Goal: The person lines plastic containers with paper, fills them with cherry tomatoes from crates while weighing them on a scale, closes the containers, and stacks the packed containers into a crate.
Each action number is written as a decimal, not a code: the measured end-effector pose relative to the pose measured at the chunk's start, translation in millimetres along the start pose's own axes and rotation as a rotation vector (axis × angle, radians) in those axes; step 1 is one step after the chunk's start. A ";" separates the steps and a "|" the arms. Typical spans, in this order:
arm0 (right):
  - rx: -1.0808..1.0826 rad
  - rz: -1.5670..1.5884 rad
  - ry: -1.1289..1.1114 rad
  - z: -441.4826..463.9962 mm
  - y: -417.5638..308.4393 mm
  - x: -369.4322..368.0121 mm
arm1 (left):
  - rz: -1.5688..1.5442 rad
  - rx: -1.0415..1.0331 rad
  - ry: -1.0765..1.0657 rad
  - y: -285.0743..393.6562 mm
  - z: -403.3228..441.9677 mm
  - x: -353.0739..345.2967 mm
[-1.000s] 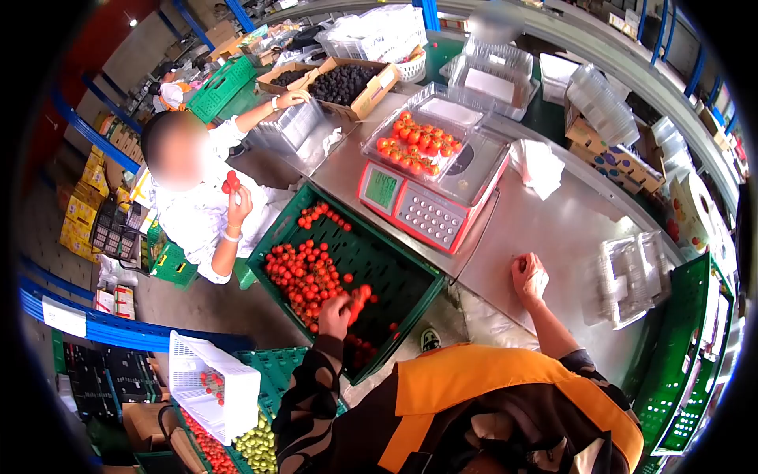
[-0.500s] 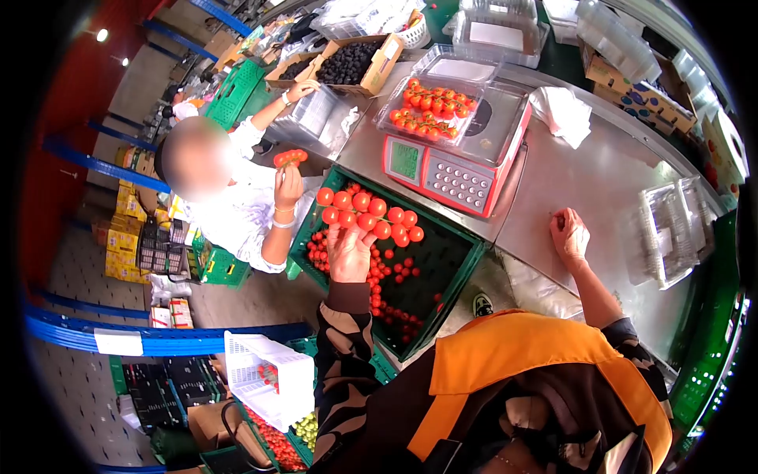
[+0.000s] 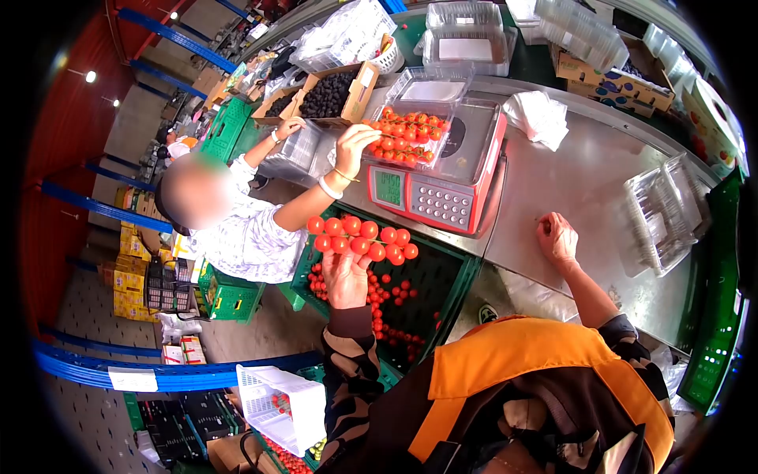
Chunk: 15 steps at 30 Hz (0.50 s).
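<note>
My left hand (image 3: 347, 283) grips a vine of cherry tomatoes (image 3: 361, 246), held up above a green crate (image 3: 466, 280) with loose cherry tomatoes (image 3: 379, 304) inside. Resting on the steel table, my right hand (image 3: 558, 239) has its fingers curled; whatever they may hold is hidden. A red scale (image 3: 442, 197) stands between my hands, farther back. On it sits an open clear plastic punnet (image 3: 430, 88) filled with cherry tomatoes (image 3: 407, 134). A co-worker's hand (image 3: 354, 150) touches the tomatoes at the punnet's left side.
Crumpled white paper (image 3: 537, 118) lies right of the scale. Clear punnets (image 3: 663, 213) lie at the table's right side, with stacked ones (image 3: 466, 43) at the back. A cardboard box of dark fruit (image 3: 330, 95) is behind the co-worker's arm. A white basket (image 3: 280, 411) is at lower left.
The co-worker's hand has moved from beside the crate to the punnet, bringing a small bunch of tomatoes there. My left hand still holds its vine, slightly lower in view. My right hand stays on the table.
</note>
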State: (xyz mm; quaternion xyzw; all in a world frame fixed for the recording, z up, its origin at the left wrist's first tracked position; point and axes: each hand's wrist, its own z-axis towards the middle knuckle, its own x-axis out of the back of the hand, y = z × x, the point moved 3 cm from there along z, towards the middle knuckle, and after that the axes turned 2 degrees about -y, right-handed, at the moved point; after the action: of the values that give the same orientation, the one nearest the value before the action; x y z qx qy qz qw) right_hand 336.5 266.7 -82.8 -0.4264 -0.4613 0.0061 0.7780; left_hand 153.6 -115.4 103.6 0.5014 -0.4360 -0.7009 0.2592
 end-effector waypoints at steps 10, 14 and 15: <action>0.032 -0.002 -0.002 0.0 -1.6 -0.2 | 0.173 -0.057 0.089 17.4 -10.4 8.0; 0.025 -0.045 -0.003 -0.6 -6.0 1.1 | 0.304 -0.116 -0.003 45.9 18.4 -7.5; 0.016 -0.046 -0.011 -0.1 -5.8 1.0 | 0.343 -0.106 -0.049 52.1 30.6 -6.5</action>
State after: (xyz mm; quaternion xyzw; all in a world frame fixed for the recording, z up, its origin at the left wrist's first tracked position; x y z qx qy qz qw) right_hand 334.9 263.3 -78.3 -0.4092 -0.4754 -0.0056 0.7788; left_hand 123.7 -124.8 155.6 0.3879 -0.4838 -0.6805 0.3904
